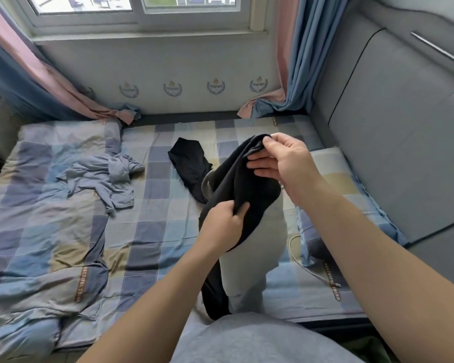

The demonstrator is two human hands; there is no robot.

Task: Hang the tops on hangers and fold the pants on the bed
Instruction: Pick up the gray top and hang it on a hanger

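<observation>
I hold a black garment (243, 184) up over the bed (152, 231). My right hand (281, 163) pinches its upper edge between thumb and fingers. My left hand (224, 224) grips a bunch of the cloth lower down, and the rest hangs to the bed's near edge. Under it lies a light grey garment (252, 255), partly hidden. Part of a hanger (207, 183) shows just behind the black cloth. A second black garment (190, 166) lies flat at the bed's middle. A crumpled blue-grey top (105, 176) lies to the left.
A checked quilt (37, 231) is heaped over the bed's left half. A pillow (336, 205) lies at the right against the grey padded headboard (393, 132), with a white cable (309, 268) beside it. Curtains hang at both sides of the window wall.
</observation>
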